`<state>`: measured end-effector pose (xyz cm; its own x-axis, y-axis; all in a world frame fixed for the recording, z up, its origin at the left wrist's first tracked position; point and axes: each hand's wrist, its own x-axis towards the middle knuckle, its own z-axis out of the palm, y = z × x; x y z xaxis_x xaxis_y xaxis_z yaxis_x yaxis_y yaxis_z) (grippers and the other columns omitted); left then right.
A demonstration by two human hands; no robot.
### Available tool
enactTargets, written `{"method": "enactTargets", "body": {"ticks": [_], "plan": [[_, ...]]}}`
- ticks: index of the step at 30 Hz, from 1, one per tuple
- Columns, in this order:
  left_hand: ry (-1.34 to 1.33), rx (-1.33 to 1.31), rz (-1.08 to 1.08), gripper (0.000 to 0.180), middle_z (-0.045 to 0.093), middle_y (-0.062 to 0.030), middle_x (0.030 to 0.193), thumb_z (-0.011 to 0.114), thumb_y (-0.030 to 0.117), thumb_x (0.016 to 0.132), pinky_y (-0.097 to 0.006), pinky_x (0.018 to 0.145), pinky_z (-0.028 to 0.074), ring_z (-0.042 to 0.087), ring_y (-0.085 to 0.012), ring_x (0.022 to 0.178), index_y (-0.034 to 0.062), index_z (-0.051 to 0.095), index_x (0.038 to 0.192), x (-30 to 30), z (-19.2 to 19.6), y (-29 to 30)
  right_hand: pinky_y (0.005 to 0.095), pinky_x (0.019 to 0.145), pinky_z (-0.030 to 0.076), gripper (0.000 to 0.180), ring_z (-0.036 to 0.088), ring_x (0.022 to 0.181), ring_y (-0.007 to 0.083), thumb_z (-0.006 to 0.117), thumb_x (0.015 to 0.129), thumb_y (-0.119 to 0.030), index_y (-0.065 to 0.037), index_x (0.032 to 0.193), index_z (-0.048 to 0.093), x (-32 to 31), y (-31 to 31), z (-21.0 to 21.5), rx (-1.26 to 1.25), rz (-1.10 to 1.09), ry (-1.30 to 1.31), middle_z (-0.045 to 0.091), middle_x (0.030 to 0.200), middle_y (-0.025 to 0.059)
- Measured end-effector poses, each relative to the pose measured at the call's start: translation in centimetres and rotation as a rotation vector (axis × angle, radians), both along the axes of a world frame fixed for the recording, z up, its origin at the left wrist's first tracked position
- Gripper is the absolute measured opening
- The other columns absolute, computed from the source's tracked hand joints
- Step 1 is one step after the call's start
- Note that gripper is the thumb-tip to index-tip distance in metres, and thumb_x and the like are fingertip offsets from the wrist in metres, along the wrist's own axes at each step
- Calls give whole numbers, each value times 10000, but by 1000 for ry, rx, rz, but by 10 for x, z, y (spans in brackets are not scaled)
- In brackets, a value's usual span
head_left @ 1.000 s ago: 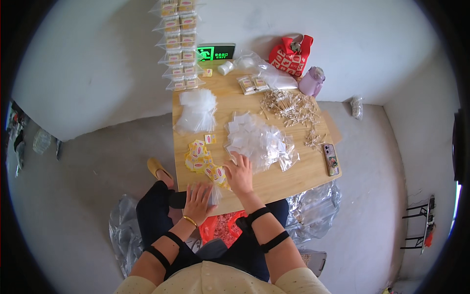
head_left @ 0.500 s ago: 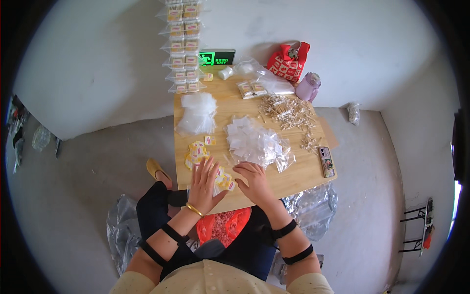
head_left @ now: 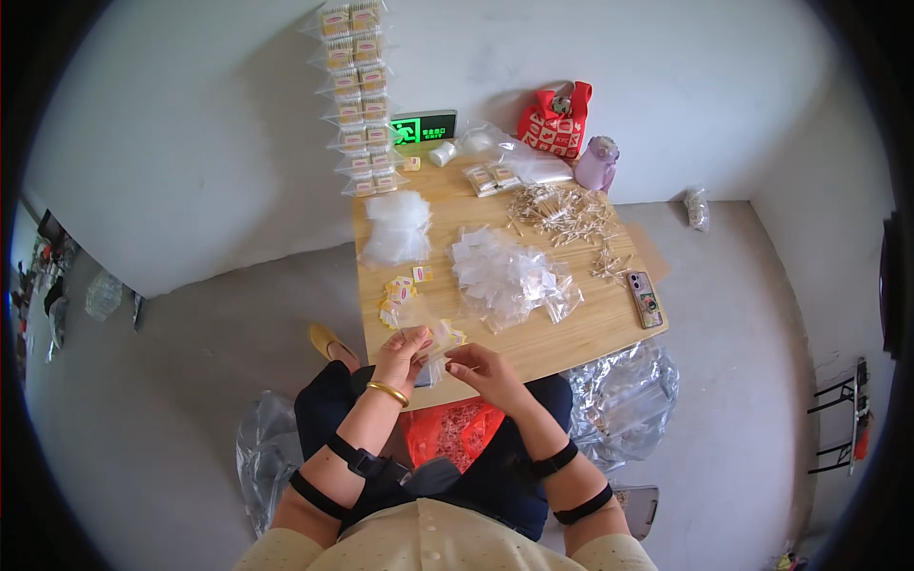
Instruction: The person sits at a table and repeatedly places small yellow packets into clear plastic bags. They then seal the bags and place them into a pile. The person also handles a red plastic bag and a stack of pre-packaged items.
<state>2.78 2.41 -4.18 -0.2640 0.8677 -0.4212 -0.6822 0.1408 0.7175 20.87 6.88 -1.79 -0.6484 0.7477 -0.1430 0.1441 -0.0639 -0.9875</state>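
A small clear bag (head_left: pixel 435 367) is between the two hands above the near edge of the table (head_left: pixel 562 344), its long axis seeming to slant from the upper left down toward the person's lap, with the filmy upper end pointing at the yellow cards (head_left: pixel 396 303). The left hand (head_left: pixel 402 354) pinches it between thumb and fingers; the right hand (head_left: pixel 487 371) has its fingers drawn together at the bag's right side, though I cannot tell whether they grip it. The yellow cards lie just beyond, partly behind the bag and the left hand. Past them is a stack of flat clear bags (head_left: pixel 398 228), and to the right a loose heap of bags with white cards (head_left: pixel 509 274). Cotton swabs (head_left: pixel 562 211) spread farther back, with a phone (head_left: pixel 645 299) near the right edge. At the far side stand a purple bottle (head_left: pixel 597 164) and a red tote (head_left: pixel 554 128). A tall tower of swab packs (head_left: pixel 354 109) reaches the upper border. Below, the table edge and the legs partly hide a red plastic bag (head_left: pixel 449 433).
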Motion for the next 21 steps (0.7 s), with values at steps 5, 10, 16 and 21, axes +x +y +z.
{"method": "enactTargets", "body": {"ticks": [5,10,16,21], "plan": [[-145,2,39,210,622,80,919,736,256,832,-247,713,463,577,-75,854,175,625,991,5,11,-16,252,791,470,166,609,846,107,611,917,-109,21,1018,631,-16,-13,-13,-147,-125,246,665,921,58],[-73,56,-18,199,637,44,896,731,259,839,-224,706,475,593,-59,814,139,644,971,4,20,-37,238,780,467,125,606,837,101,607,918,-100,14,966,624,-16,-14,-6,-141,-151,294,654,884,41],[162,4,-163,212,659,33,836,748,288,821,-185,633,478,605,-51,716,116,678,923,2,22,-51,239,778,476,88,607,848,103,607,914,-79,4,942,602,-14,-14,1,-119,-105,323,642,880,31],[112,35,-137,229,655,42,817,746,302,822,-178,628,471,603,-47,722,113,685,937,3,27,-57,236,782,480,79,606,856,99,609,900,-26,3,967,579,-19,-24,7,-49,-195,283,638,884,32]]}}
